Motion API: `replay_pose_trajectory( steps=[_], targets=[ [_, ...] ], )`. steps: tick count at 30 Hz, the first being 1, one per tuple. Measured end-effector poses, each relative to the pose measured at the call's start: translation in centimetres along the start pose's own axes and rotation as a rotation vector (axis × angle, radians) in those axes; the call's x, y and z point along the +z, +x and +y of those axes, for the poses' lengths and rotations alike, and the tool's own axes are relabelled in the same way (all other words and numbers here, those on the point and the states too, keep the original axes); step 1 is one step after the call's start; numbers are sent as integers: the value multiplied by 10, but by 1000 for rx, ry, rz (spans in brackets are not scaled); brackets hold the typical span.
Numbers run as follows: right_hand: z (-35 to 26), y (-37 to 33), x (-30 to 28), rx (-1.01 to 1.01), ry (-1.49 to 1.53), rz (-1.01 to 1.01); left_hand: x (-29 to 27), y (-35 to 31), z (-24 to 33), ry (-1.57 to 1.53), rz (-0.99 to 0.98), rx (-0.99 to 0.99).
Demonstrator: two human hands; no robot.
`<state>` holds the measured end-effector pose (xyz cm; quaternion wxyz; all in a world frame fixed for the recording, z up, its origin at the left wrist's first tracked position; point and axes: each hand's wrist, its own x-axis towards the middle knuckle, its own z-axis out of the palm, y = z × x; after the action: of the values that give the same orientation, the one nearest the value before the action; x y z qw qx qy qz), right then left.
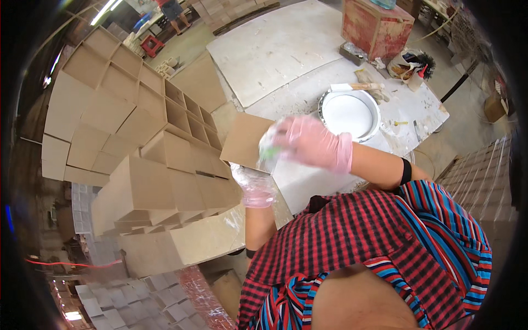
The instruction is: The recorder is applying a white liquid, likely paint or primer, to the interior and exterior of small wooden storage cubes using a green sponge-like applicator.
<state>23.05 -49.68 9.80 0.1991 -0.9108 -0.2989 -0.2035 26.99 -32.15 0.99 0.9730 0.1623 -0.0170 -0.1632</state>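
Note:
My left hand [253, 184], in a clear pinkish glove smeared with white, is closed on the lower edge of a brown board box [245, 137]. My right hand [309, 142], in a pink glove, is blurred by motion at the box's right side. Its fingers close round a whitish pad with a green patch [268, 153], perhaps a sponge; the blur hides its exact kind. Right of the box stands a round tub [323, 118] of white paint-like liquid. A brush with a wooden handle [366, 86] lies across the tub's far rim.
Stacked brown boxes [148, 181] rise close on the left, with open-faced ones [118, 60] behind. A white-stained worktable [280, 49] stretches ahead. On it stand a red worn carton [377, 30] and a container of tools [410, 66]. Another person [173, 14] stands far back.

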Motion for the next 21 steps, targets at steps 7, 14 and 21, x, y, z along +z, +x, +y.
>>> replay_pose_trajectory(
  steps=[7,14,21],
  targets=[
    [-15,-7,9,-145,-145,52,-19,6,8,-102,-163,-54],
    [25,-10,-13,242,23,91,26,-3,-5,153,174,37],
    [18,-14,-17,-170,-40,-101,34,-2,-2,-50,-98,-217]
  ],
)
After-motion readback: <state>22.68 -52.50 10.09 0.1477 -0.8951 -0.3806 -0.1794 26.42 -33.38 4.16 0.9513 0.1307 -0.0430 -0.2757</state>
